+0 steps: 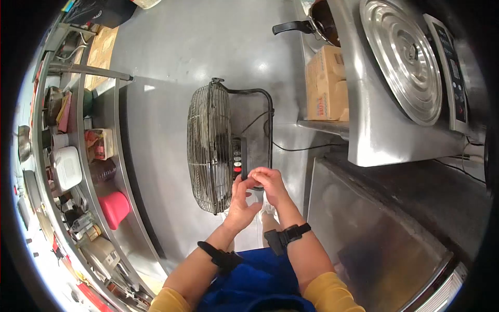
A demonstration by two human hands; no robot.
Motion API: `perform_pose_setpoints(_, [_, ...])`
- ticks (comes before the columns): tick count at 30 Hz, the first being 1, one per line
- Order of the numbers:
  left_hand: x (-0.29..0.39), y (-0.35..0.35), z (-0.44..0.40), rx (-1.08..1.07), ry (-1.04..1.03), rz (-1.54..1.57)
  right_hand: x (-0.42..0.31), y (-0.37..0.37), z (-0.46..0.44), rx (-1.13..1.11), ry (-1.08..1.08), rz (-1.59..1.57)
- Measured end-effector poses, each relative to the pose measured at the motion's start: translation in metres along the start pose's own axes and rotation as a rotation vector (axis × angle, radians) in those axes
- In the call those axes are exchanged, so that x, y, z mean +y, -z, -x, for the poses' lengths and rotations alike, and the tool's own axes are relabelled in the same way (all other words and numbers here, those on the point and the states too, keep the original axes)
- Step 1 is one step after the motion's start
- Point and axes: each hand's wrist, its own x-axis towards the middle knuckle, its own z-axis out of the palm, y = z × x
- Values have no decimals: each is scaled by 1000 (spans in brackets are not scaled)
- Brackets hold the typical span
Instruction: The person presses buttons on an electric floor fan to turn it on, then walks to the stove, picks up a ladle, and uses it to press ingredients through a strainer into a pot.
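A black floor fan (209, 151) with a round wire cage stands on the floor before me, its cage facing left. On its back is a dark control panel with several buttons (237, 160), one of them red. My left hand (241, 207) is at the panel's lower end, thumb apart from the fingers, fingertips just below the red button. Meeting it from the right, my right hand (269, 183) has its fingers curled together by the lower end of the dark bar (244, 156) beside the buttons. Whatever lies between those fingertips is hidden.
The fan's tubular stand (270, 112) and a black cord (306, 149) extend rightward. A cardboard box (325, 86) sits on a shelf below a steel unit with a round lid (403, 57). Shelves on the left hold a pink container (114, 209) and a white tub (67, 167).
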Motion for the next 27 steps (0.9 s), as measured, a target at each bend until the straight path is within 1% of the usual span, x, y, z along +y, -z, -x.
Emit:
perform_pose_setpoints(1, [-2, 3, 1, -21, -12, -49, 4, -1, -4, 103, -44, -29])
perform_pose_setpoints(2, [-2, 5, 0, -45, -35, -101, 4, 0, -9, 107, -60, -26])
perform_pose_setpoints(3, [2, 2, -1, -7, -34, -78, 7, 2, -13, 111, -80, -23])
perform_pose_setpoints(4, [2, 0, -1, -18, -44, -105, 11, 3, -18, 115, -103, -18])
perform_pose_setpoints(5, [2, -2, -3, -31, -52, -130, 14, 5, -25, 84, -97, -126])
perform_pose_setpoints(8, [12, -6, -5, -59, -38, -114, -10, 4, -33, 119, -239, 184])
perform_pose_setpoints(11, [17, -11, -7, -70, 16, -107, -13, 7, -35, 151, -302, 56])
perform_pose_setpoints(15, [18, -14, -9, -72, -12, -164, -11, 9, -40, 181, -386, -164])
perform_pose_setpoints(18, [17, -17, -11, -56, -21, -151, -20, 7, -43, 233, -423, 10])
perform_pose_setpoints(19, [11, -16, -13, -67, -25, -145, -12, 10, -45, 245, -366, 132])
perform_pose_setpoints(21, [11, -12, -13, -82, -38, -171, -9, 10, -34, 358, -216, -36])
perform_pose_setpoints(22, [11, -13, -14, -88, -31, -165, -19, 2, -26, 410, -142, -117])
perform_pose_setpoints(23, [10, -14, -14, -92, -21, -157, -30, -5, -15, 404, -101, -211])
perform_pose_setpoints(24, [9, -15, -13, -99, -9, -149, -31, -10, -13, 389, -38, -27])
perform_pose_setpoints(26, [7, -22, -11, -109, -62, -83, -29, -17, -9, 355, 89, 344])
perform_pose_setpoints(27, [8, -24, -11, -109, -93, -52, -28, -16, -9, 377, 76, 281])
